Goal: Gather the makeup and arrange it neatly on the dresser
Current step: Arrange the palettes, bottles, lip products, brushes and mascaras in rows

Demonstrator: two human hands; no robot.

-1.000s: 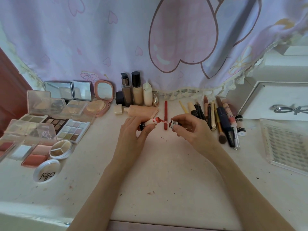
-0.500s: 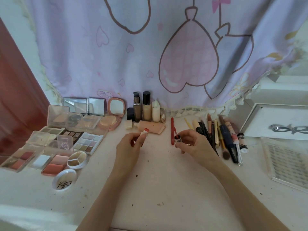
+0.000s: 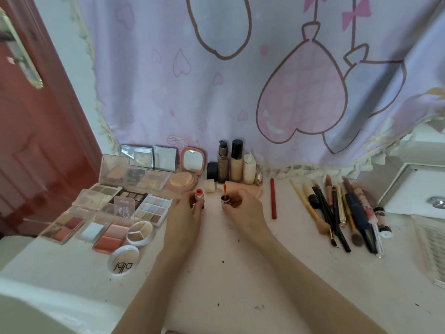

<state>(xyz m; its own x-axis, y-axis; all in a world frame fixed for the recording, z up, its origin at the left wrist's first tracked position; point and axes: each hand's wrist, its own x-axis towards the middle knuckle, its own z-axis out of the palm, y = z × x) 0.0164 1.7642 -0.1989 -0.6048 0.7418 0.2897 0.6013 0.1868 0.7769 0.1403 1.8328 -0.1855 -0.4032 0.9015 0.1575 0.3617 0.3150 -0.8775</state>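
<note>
Your left hand (image 3: 186,214) grips the small red-mouthed lip-gloss tube (image 3: 199,194) upright — your right hand (image 3: 240,208) pinches its orange-tipped applicator wand (image 3: 225,194), apart.

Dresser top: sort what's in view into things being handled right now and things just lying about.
In hand:
- lip gloss tube, held by left hand
- applicator wand, held by right hand

Lying about:
- palettes
- foundation bottles
- red pencil
- brushes and pencils
- white drawer box
</note>
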